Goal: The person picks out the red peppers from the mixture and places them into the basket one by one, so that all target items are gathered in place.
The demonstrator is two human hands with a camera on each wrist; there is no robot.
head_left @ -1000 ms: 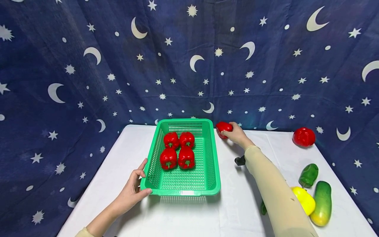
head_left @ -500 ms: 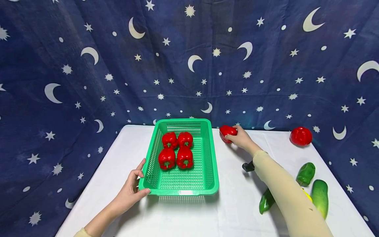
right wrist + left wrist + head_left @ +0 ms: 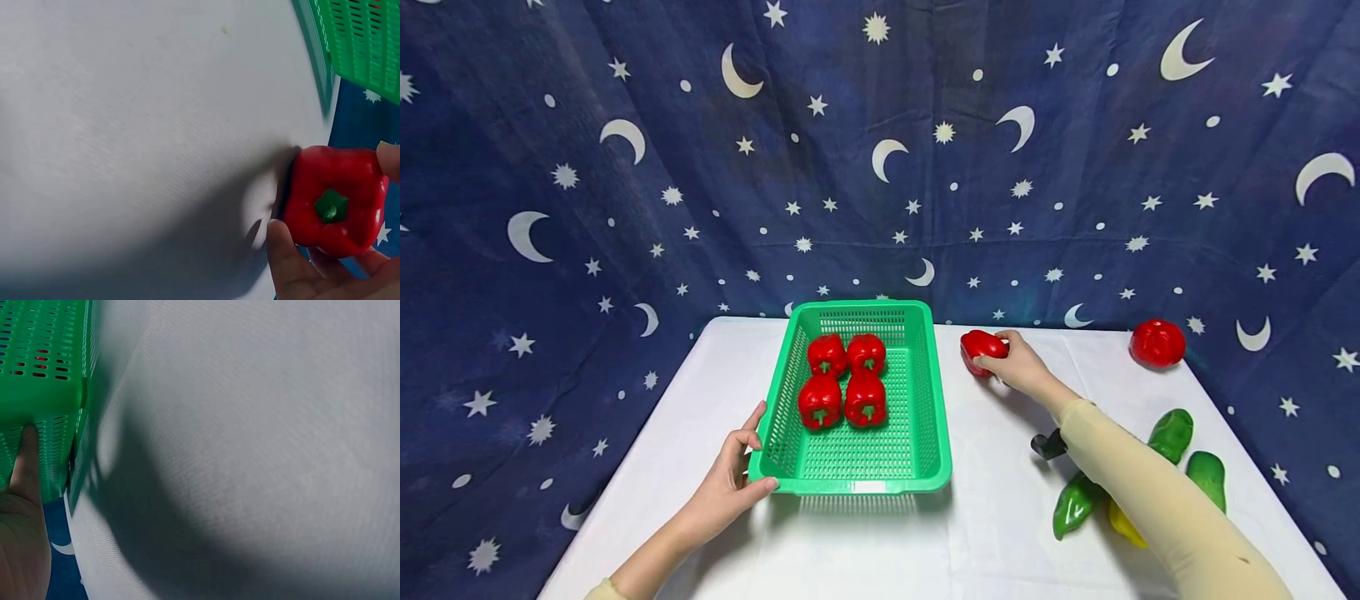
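In the head view, a green plastic basket [image 3: 928,392] holds several red bell peppers [image 3: 865,398] in its left part, stems facing the near side. My left hand [image 3: 726,479] holds the basket's near left corner, thumb on the front rim and fingers along the left side. One finger [image 3: 26,464] touches the perforated wall in the left wrist view. Right of the basket, my right hand [image 3: 1022,363] grips another red bell pepper [image 3: 979,352] between thumb and fingers. The right wrist view shows its green stem end; whether it touches the cloth, I cannot tell.
Under and beyond the right forearm lie a green pepper [image 3: 1075,504], a partly hidden yellow vegetable [image 3: 1124,527], another green vegetable [image 3: 1171,433] and a cucumber-like one [image 3: 1207,477]. A round red vegetable [image 3: 1157,342] sits at the far right. A starry blue cloth [image 3: 880,167] hangs behind.
My right hand, gripping the red bell pepper, has moved to the right and a little nearer, away from the basket. The left hand stays at the basket's corner. The head view shifts slightly.
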